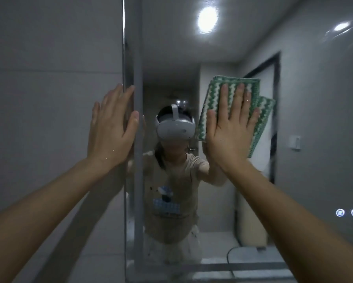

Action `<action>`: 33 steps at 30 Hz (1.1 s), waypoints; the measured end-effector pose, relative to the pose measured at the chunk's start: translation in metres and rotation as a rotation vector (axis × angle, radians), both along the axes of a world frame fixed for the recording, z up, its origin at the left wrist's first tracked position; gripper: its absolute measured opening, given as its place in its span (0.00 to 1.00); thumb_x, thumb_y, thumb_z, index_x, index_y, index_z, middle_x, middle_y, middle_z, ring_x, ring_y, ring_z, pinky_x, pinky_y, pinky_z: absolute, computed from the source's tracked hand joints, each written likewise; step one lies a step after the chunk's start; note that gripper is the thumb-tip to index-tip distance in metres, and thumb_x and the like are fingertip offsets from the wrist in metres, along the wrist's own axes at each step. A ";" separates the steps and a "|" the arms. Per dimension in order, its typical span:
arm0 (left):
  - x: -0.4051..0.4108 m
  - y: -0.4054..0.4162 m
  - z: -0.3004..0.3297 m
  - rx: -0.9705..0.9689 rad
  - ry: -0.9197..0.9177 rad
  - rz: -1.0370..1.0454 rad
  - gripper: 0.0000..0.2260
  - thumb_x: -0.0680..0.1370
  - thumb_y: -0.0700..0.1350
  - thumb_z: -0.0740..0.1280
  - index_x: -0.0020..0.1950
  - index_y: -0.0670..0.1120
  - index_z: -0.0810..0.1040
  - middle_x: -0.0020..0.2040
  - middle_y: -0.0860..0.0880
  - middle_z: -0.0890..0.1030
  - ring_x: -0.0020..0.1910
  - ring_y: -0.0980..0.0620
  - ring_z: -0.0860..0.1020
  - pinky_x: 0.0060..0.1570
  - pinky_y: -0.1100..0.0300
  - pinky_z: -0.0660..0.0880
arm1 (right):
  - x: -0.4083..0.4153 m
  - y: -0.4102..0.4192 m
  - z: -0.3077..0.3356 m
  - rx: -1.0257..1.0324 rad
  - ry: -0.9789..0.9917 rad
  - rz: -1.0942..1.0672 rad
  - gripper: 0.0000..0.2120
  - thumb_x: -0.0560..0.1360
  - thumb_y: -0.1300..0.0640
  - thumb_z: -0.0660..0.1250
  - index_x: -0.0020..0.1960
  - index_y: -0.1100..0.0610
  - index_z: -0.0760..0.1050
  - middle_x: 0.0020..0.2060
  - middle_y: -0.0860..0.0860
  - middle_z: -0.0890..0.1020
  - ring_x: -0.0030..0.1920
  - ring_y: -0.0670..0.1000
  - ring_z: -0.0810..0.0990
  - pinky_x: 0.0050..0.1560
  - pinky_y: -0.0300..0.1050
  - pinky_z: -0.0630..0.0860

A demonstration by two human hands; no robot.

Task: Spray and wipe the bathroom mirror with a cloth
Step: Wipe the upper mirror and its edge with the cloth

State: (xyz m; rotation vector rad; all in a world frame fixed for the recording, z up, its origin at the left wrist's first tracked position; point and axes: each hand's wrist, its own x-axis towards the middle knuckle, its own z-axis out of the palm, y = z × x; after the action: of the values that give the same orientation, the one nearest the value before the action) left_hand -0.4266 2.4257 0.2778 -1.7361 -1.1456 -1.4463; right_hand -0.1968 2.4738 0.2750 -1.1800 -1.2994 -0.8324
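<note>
— Where does the cloth stand against the mirror (314,119)?

— The green-and-white cloth (235,90) lies flat on the glass, right of the mirror's left edge and about mid-height. It is folded, with a second layer jutting out at its lower right.

— And the right hand (230,127)?

— Flat on the cloth, palm to it, fingers straight and slightly spread — pressing, not pinching. A ring shows on one finger.

— The left hand (110,125)?

— Upright at the mirror's left edge, fingers straight and together, thumb lying against the frame strip (138,139). It holds nothing. Whether the palm bears on the wall (49,78) or only on the edge, I cannot tell.

— Anything else in the mirror?

— The reflection shows the person in a beige shirt wearing a white headset (174,128), a ceiling light (207,17) above, a dark-framed doorway (275,119) right of the cloth, and two small lit icons (347,212) at the mirror's lower right.
</note>
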 end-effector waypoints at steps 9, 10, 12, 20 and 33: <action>-0.048 -0.009 -0.023 -0.006 -0.047 0.058 0.23 0.80 0.51 0.51 0.76 0.50 0.57 0.77 0.47 0.58 0.75 0.50 0.54 0.72 0.49 0.46 | -0.111 0.000 -0.027 0.121 -0.288 0.074 0.26 0.82 0.45 0.46 0.76 0.53 0.57 0.76 0.56 0.58 0.76 0.57 0.55 0.74 0.61 0.48; -0.050 -0.010 -0.025 -0.006 -0.056 0.059 0.23 0.80 0.51 0.51 0.76 0.50 0.57 0.77 0.47 0.58 0.75 0.50 0.54 0.72 0.50 0.46 | -0.117 0.000 -0.028 0.114 -0.311 0.068 0.26 0.82 0.45 0.45 0.77 0.53 0.56 0.76 0.56 0.58 0.76 0.56 0.54 0.74 0.61 0.48; -0.053 -0.012 -0.031 -0.006 -0.073 0.052 0.23 0.80 0.51 0.51 0.76 0.50 0.57 0.77 0.47 0.58 0.75 0.50 0.54 0.72 0.50 0.46 | -0.122 -0.001 -0.028 0.103 -0.335 0.055 0.26 0.82 0.45 0.44 0.77 0.53 0.56 0.76 0.56 0.57 0.76 0.56 0.54 0.74 0.61 0.47; -0.022 -0.008 -0.067 -0.072 -0.058 0.003 0.24 0.80 0.53 0.50 0.76 0.50 0.58 0.77 0.47 0.58 0.76 0.49 0.55 0.73 0.47 0.48 | -0.089 -0.007 -0.063 0.110 -0.612 0.071 0.26 0.81 0.44 0.53 0.76 0.52 0.60 0.75 0.55 0.60 0.76 0.55 0.56 0.75 0.59 0.49; 0.085 -0.006 -0.050 -0.041 0.138 -0.064 0.24 0.80 0.54 0.49 0.76 0.51 0.57 0.77 0.48 0.56 0.76 0.50 0.52 0.73 0.52 0.41 | 0.091 0.001 -0.058 0.008 -0.383 -0.118 0.27 0.81 0.43 0.47 0.77 0.51 0.53 0.76 0.55 0.56 0.76 0.53 0.52 0.75 0.57 0.48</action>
State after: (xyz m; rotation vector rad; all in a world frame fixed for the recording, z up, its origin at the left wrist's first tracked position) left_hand -0.3417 2.4193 0.2278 -1.8855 -1.0622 -1.3254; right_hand -0.1061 2.4748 0.2175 -1.1341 -1.5419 -1.1909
